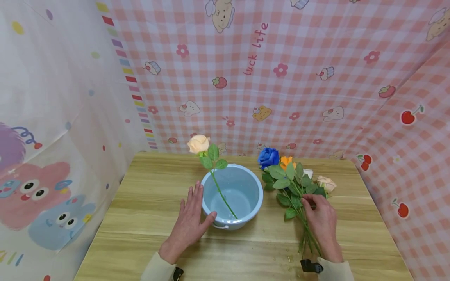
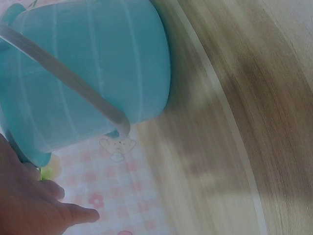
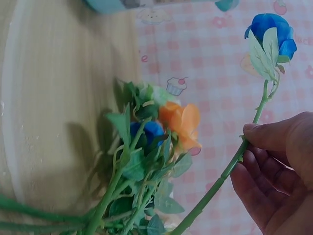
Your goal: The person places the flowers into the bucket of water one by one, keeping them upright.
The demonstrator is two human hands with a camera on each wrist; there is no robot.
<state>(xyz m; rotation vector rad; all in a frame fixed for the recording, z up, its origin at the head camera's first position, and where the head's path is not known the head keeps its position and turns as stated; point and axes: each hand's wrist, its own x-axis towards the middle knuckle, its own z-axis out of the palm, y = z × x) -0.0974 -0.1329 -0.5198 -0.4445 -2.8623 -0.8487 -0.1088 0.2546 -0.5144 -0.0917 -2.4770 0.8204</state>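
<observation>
A light-blue bucket (image 1: 242, 181) stands mid-table with one pale peach rose (image 1: 199, 144) in it, its stem leaning left over the rim. My left hand (image 1: 190, 220) is spread at the bucket's left side, fingers fairly straight, thumb at the near rim. The left wrist view shows part of that hand (image 2: 39, 200) beside the bucket wall (image 2: 107, 63). To the right, my right hand (image 1: 321, 216) pinches the green stem of a blue rose (image 3: 270, 36) between thumb and fingers. Below it lies a bunch with an orange flower (image 3: 181, 122) and another blue flower (image 3: 149, 131).
Another peach rose (image 1: 326, 183) and a whitish bloom (image 1: 308, 173) lie in the bunch on the wooden table (image 1: 151, 195). Water drops (image 1: 289, 258) dot the near side. A checked cloth (image 1: 274, 93) hangs behind the table. The bucket's grey handle (image 2: 68, 78) hangs down.
</observation>
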